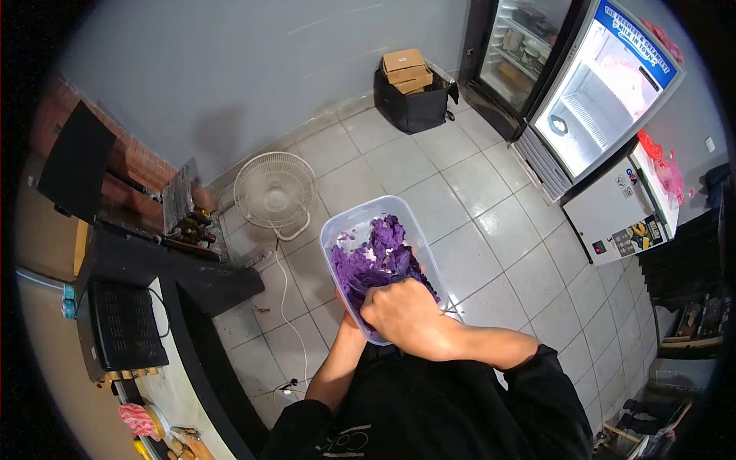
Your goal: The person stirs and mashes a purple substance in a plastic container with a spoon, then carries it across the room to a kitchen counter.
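Observation:
A clear plastic container with rounded corners is held up in front of my body, above the tiled floor. Inside lies a lumpy, partly mashed purple food, with paler smears on the container's bottom. My left hand grips the container from the left and below; most of its fingers are hidden behind the wall. Over the near part of the container, my right hand is closed in a fist, knuckles up, against the purple mash. Whatever it grips is hidden by the fist and the mash.
A white floor fan stands ahead on the left, its cord running across the tiles. A counter with a black oven is at left. A black bag with cardboard boxes, a lit fridge and a white chest freezer stand beyond.

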